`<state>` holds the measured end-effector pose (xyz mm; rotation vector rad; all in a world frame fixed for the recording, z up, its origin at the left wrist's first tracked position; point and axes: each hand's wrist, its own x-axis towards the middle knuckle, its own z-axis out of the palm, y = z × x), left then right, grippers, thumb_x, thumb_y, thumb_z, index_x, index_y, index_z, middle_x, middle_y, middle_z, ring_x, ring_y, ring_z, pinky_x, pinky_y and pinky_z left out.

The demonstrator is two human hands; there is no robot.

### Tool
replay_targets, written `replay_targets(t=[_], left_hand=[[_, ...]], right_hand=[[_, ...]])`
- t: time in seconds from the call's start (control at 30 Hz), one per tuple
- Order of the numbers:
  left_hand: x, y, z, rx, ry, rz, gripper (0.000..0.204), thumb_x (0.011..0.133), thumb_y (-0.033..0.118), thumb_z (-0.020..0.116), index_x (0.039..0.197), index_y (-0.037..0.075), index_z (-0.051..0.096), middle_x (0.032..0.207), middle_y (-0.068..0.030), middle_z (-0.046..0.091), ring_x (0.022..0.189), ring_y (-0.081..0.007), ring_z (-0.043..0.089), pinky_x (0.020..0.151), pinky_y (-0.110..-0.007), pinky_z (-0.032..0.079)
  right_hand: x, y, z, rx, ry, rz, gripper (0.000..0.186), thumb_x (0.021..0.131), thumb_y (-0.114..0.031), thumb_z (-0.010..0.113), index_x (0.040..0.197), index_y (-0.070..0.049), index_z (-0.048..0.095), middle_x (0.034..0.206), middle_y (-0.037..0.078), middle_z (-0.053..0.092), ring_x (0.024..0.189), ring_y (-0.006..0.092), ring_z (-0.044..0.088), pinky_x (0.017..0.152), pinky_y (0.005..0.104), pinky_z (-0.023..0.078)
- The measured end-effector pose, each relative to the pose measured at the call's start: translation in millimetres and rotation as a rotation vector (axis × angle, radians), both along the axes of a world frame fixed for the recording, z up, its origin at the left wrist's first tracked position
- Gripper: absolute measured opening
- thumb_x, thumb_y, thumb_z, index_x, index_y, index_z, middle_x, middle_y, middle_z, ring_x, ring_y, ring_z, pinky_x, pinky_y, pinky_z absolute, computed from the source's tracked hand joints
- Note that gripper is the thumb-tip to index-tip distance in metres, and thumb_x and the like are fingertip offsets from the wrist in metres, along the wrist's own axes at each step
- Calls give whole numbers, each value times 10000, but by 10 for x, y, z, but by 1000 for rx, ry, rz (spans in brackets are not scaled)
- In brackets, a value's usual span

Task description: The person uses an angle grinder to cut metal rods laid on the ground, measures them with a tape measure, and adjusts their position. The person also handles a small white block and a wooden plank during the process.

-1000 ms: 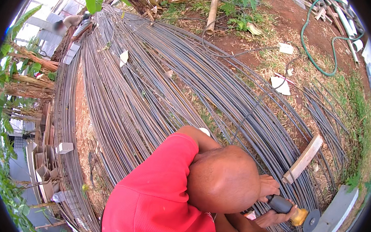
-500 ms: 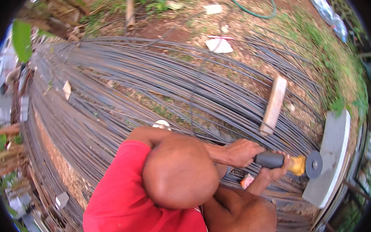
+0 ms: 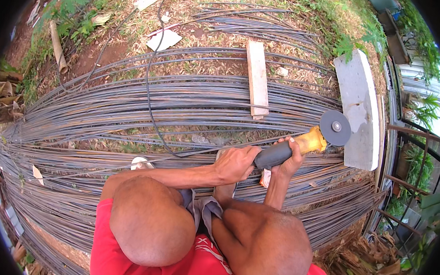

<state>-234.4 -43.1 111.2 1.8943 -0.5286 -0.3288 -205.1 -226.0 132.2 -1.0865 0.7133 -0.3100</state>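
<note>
An angle grinder [image 3: 275, 154] with a dark grey body, a yellow head and a round dark cutting disc is held in both my hands above the steel bars. My left hand [image 3: 235, 164] is closed round its rear end. Further forward, my right hand [image 3: 290, 161] grips the body from below, close behind the yellow head. The disc [image 3: 335, 128] faces up and overlaps the left edge of a grey concrete slab [image 3: 361, 103]; whether they touch, I cannot tell. Long thin steel bars [image 3: 192, 103] lie in bundles underneath.
A wooden plank [image 3: 256, 82] lies across the far bars. A black cable [image 3: 148, 77] runs over them. Beside my right forearm is a small orange-and-white packet [image 3: 265, 178]. My knees [image 3: 268, 249] are bent close in front. A metal frame [image 3: 403, 184] stands at right.
The view has swung toward the right, so the plank and slab appear further left. The grinder now points more up and away in the picture. Both hands keep their hold on it.
</note>
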Motion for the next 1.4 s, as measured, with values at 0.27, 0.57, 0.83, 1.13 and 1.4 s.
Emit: replay_targets(t=[0.27, 0.57, 0.83, 1.13, 1.4], left_hand=[[876, 599, -261, 258, -230, 121, 478, 901, 376, 795, 1215, 37, 671, 1124, -154, 647, 1095, -338, 616, 958, -476, 545], [1186, 809, -922, 383, -164, 214, 253, 1002, 340, 703, 1069, 106, 774, 1008, -102, 777, 852, -350, 734, 691, -481, 581], [1208, 805, -974, 368, -167, 239, 206, 989, 319, 715, 1005, 136, 811, 866, -102, 766, 756, -364, 726, 623, -484, 565], [1223, 782, -927, 415, -117, 206, 206, 974, 316, 728, 1013, 135, 818, 838, -135, 764, 735, -378, 726, 618, -498, 563], [1237, 787, -970, 399, -100, 198, 229, 990, 337, 705, 1050, 146, 818, 847, -147, 764, 757, -398, 725, 643, -512, 561]], right_hand=[[-1, -474, 229, -356, 130, 390, 584, 777, 39, 735, 1318, 7, 516, 984, 123, 642, 744, 212, 678, 645, 352, 593], [53, -876, -84, -872, 273, 786, 704, 697, -67, 813, 1341, 6, 539, 1098, 120, 677, 975, 238, 661, 890, 382, 542], [126, -906, -175, -1043, 349, 864, 708, 692, -119, 822, 1332, 11, 547, 1097, 183, 703, 987, 303, 686, 915, 418, 542], [149, -894, -167, -1037, 389, 887, 705, 694, -131, 817, 1332, 5, 550, 1081, 175, 705, 978, 302, 688, 904, 422, 545], [130, -925, -218, -1024, 368, 881, 748, 692, -135, 820, 1370, 11, 539, 1115, 186, 703, 1006, 303, 686, 929, 424, 540]])
